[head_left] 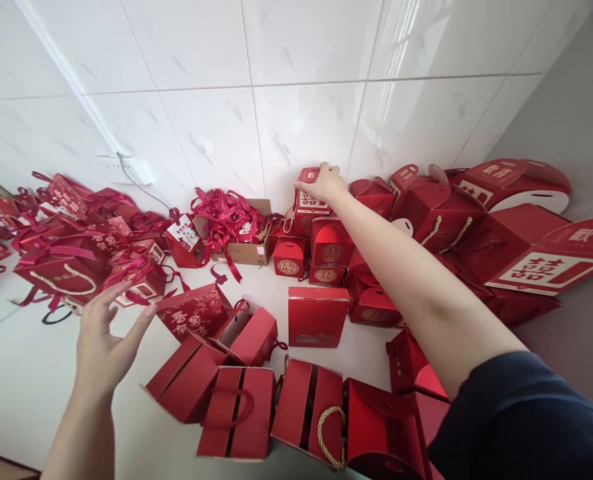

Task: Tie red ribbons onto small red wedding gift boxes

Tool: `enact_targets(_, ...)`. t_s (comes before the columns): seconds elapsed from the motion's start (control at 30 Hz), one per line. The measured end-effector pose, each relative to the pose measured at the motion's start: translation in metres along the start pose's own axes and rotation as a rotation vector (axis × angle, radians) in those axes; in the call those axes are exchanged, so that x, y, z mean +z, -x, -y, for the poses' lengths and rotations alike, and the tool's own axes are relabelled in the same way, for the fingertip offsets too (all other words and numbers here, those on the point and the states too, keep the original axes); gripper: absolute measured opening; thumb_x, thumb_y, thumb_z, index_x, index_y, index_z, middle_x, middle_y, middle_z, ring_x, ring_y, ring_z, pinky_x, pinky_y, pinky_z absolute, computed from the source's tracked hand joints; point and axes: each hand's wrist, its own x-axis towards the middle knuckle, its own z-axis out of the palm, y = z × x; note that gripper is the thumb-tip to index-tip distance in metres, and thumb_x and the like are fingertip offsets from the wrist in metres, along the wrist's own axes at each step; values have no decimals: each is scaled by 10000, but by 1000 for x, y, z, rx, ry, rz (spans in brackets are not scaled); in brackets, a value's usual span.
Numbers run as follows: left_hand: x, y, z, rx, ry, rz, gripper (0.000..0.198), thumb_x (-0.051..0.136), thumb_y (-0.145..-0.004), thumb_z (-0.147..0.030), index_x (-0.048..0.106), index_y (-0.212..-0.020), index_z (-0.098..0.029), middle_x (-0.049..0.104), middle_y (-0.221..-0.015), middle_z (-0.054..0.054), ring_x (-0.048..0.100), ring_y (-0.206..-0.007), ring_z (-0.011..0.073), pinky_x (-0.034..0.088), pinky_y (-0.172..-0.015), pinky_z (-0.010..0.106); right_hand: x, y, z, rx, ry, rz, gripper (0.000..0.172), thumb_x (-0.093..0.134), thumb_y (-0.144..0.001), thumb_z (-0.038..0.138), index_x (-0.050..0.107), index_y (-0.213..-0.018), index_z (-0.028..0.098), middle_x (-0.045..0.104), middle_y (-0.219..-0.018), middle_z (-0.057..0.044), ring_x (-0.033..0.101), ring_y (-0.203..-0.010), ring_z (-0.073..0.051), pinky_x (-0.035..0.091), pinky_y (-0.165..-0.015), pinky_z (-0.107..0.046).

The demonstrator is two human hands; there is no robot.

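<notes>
My right hand [329, 183] reaches far forward to the wall. Its thumb and fingers grip the upper part of a small red gift box [312, 201] with white lettering, which stands among other red boxes. Just below it are a stacked red box [330, 241] with a gold round emblem and a smaller red box [289, 259]. My left hand [105, 337] hovers at the left, fingers apart and holding nothing. Nearest to that hand are a red box with a white label [143, 283] and a red box with pale lettering [193, 312].
A cardboard box [249, 253] overflows with dark pink ribbons [226, 217]. Large red boxes [541, 257] crowd the right side. Red boxes with rope handles [309, 403] line the front. Ribboned boxes [63, 260] fill the left, below a wall socket [126, 170] with a cable.
</notes>
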Motion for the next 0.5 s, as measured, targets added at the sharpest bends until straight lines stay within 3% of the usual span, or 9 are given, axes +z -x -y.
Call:
enact_targets(0.1, 9, 12, 12, -122, 156, 95, 666, 678, -821, -465, 415, -1401, -271, 440, -1464, 108, 436, -1365, 287, 393, -1125, 476, 9, -2, -3, -1, -35, -60, 879, 675, -743, 577, 388, -1358, 18, 404, -1346, -262, 474, -1184, -433, 405, -998, -524)
enact_targets(0.23, 13, 10, 28, -192, 485, 250, 633, 678, -825, -458, 392, -1380, -354, 453, -1490, 33, 431, -1382, 259, 383, -1148, 455, -1, -1, -10, -8, -30, -98, 851, 670, -726, 527, 369, -1366, 53, 397, -1348, -236, 494, -1155, -417, 416, -984, -524)
enact_targets(0.33, 12, 5, 36, -220, 471, 341, 593, 686, -802, -491, 445, -1337, -406, 490, -1472, -37, 428, -1386, 265, 388, -1141, 481, -16, 0, -18, -30, -36, -137, 818, 628, -749, 523, 354, -1398, 107, 398, -1362, -211, 528, -1120, -390, 442, -957, -511)
enact_targets(0.4, 12, 3, 37, -234, 426, 451, 566, 700, -777, -518, 514, -1290, -370, 535, -1437, -26, 488, -1337, 281, 421, -1107, 490, -22, 0, -27, -52, 26, -161, 790, 598, -765, 553, 379, -1391, 123, 417, -1355, -209, 512, -1140, -400, 424, -962, -547)
enact_targets(0.47, 14, 4, 34, -215, 407, 558, 519, 714, -750, -546, 596, -1198, -312, 633, -1320, 0, 584, -1229, 290, 480, -1045, 480, -23, 1, -37, -51, 168, -123, 800, 585, -770, 604, 419, -1369, 99, 417, -1375, -237, 421, -1241, -434, 341, -1011, -624)
enact_targets(0.5, 15, 5, 31, -185, 388, 556, 483, 721, -734, -561, 636, -1124, -291, 689, -1222, 0, 634, -1148, 288, 518, -996, 464, -22, 2, -42, -42, 243, -86, 829, 578, -775, 630, 421, -1373, 79, 386, -1414, -258, 342, -1308, -446, 272, -1041, -663)
